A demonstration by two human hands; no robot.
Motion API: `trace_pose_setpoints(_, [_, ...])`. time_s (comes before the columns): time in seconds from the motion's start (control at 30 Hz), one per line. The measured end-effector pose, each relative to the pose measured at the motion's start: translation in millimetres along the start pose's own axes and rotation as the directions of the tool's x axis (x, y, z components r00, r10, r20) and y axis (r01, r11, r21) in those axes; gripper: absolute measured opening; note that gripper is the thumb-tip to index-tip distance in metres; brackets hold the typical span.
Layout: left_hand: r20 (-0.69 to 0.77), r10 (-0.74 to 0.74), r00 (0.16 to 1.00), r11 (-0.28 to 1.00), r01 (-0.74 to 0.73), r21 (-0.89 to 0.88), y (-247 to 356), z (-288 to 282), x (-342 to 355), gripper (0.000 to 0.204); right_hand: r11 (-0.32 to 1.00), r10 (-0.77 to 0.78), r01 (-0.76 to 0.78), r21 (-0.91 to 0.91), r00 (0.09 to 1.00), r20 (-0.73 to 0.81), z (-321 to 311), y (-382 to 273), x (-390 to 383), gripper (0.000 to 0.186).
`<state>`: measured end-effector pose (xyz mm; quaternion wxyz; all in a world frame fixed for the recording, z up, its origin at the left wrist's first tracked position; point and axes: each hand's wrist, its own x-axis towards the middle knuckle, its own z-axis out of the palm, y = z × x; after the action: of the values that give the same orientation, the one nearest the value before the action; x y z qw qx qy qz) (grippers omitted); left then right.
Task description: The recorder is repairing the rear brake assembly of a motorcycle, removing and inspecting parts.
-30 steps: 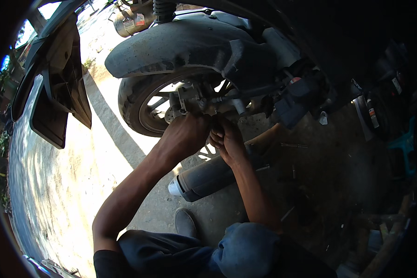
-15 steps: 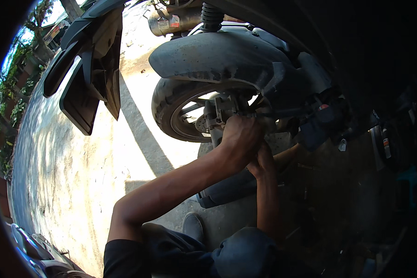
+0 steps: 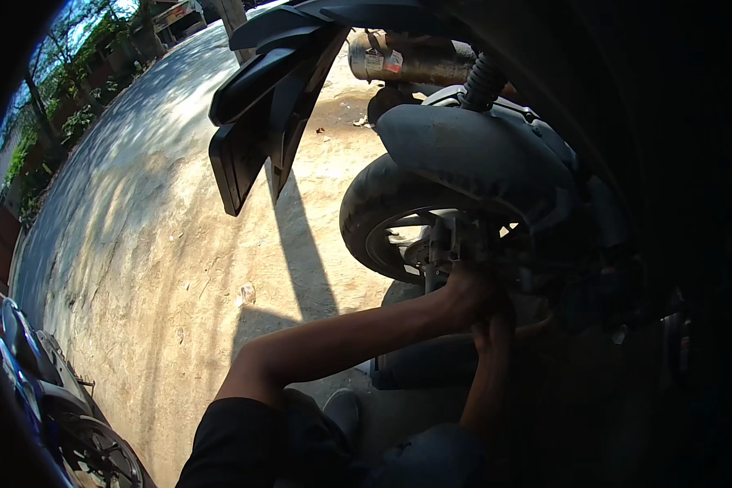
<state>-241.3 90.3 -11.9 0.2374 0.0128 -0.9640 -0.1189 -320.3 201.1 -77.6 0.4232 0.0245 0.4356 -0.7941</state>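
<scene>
My left hand (image 3: 472,291) is closed, knuckles up, just below the brake caliper (image 3: 451,240) at the hub of a motorbike wheel. Whatever its fingers grip is hidden behind the hand. Directly under it my right hand (image 3: 493,327) reaches up in deep shade, close against the left one, with its fingers out of sight. The black tyre (image 3: 362,215) curves round to the left of the caliper. Over the wheel sits a dusty dark mudguard (image 3: 472,150).
A coil spring (image 3: 483,81) and a metal cylinder with labels (image 3: 411,58) are above the mudguard. Black bodywork (image 3: 252,138) juts down at upper left. A long dark part (image 3: 423,366) lies below my hands. Another motorbike (image 3: 65,415) stands at lower left.
The view has swung, so the wheel and hands appear farther right and lower. Both hands stay together beside the caliper, and they look darker now.
</scene>
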Motion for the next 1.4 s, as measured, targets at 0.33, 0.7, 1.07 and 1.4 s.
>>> trace_pose_setpoints(0.33, [0.045,-0.309,0.950,0.851,0.298,-0.432,-7.2,-17.2,-32.8,0.047,0.943,-0.052,0.084,-0.321,0.993,0.109,4.3,-6.4,1.9,0.037])
trace_pose_setpoints(0.7, [0.015,-0.280,0.960,0.809,0.244,-0.534,-32.3,52.7,-52.6,0.040,0.689,-0.441,0.413,-0.595,0.891,0.108,-18.7,33.9,42.5,0.042])
trace_pose_setpoints(1.07, [0.275,-0.189,0.943,0.940,0.255,-0.228,-22.1,-19.3,-16.6,0.022,0.925,-0.179,0.175,-0.336,0.984,0.017,31.1,-1.9,-3.3,0.025])
trace_pose_setpoints(1.4, [0.306,-0.202,0.930,0.978,0.178,0.106,32.3,-57.8,27.2,0.010,0.974,-0.100,0.101,-0.205,0.995,0.014,12.2,-4.2,2.4,0.043])
